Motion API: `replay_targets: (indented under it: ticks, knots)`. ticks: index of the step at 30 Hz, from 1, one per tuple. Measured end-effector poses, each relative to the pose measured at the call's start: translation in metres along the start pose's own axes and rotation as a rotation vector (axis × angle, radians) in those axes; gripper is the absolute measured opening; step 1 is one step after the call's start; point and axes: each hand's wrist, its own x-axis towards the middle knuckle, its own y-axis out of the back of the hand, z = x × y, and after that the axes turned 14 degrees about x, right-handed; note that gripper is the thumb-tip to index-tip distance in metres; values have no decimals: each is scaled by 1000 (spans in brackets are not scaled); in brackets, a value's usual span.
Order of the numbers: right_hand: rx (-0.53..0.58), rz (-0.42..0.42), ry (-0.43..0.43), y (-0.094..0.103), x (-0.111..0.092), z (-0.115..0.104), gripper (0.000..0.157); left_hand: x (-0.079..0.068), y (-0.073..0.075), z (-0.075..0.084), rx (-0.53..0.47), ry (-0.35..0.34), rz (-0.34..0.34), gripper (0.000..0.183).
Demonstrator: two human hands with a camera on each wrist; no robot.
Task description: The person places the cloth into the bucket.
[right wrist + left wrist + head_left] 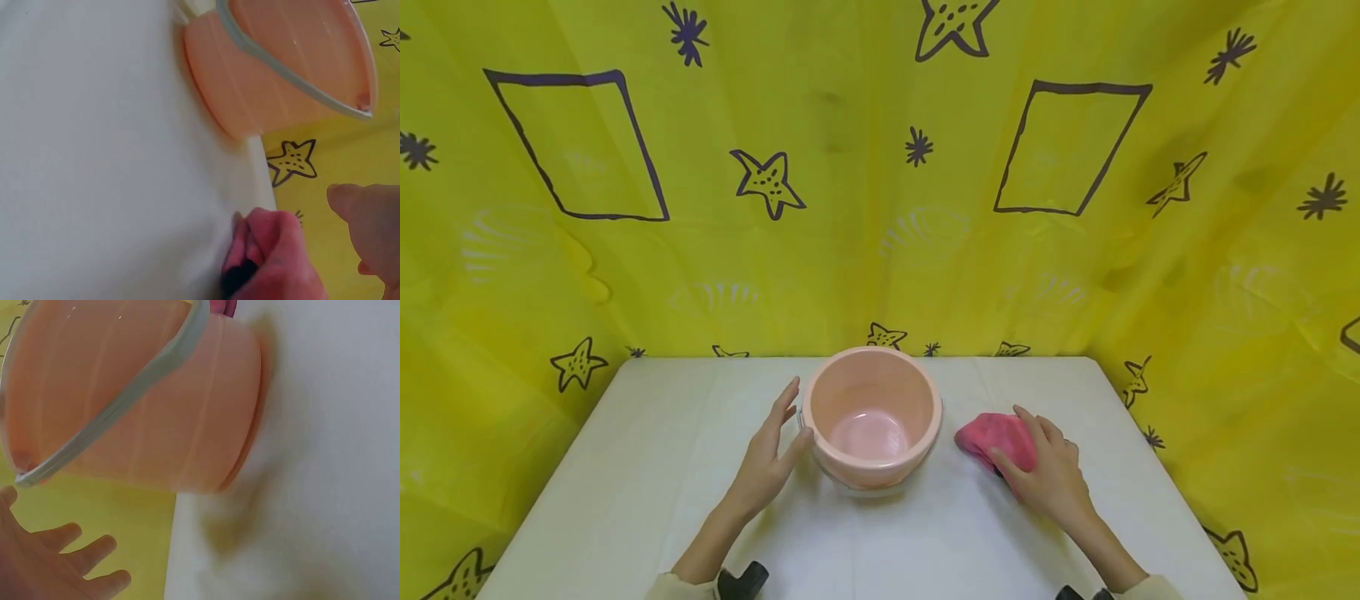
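A peach plastic bucket with a pale handle stands upright on the white table. To its left is my left hand, its fingers extended and spread beside the wall. The thumb overlaps the rim in the head view, and I cannot tell whether it touches. My right hand is right of the bucket and holds a crumpled pink cloth item between thumb and fingers. A black patch shows on the cloth's underside in the right wrist view. The exact kind of cloth item is unclear.
The white tabletop runs back to a yellow curtain printed with dark stars and frames. More curtain hangs along both sides. Black wrist cameras sit at the sleeve cuffs.
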Motion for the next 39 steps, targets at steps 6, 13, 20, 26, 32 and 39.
replay_targets:
  ticks: [6,13,20,26,32,39]
  knots:
    - [2,-19,-24,-22,14,0,84,-2,-7,2,-54,-7,-20,71]
    - [2,-10,-76,-40,39,0,72,-4,-10,1,-89,23,-33,70]
    - [-8,44,-62,-53,53,3,44,-4,-14,3,-124,42,-44,70]
    - [-3,54,-93,-53,52,4,44,-3,-17,4,-141,47,-50,71]
    - [6,46,-75,-50,50,3,69,-1,-18,4,-147,42,-49,71]
    - [60,58,26,-51,45,5,63,0,-19,4,-142,49,-48,71]
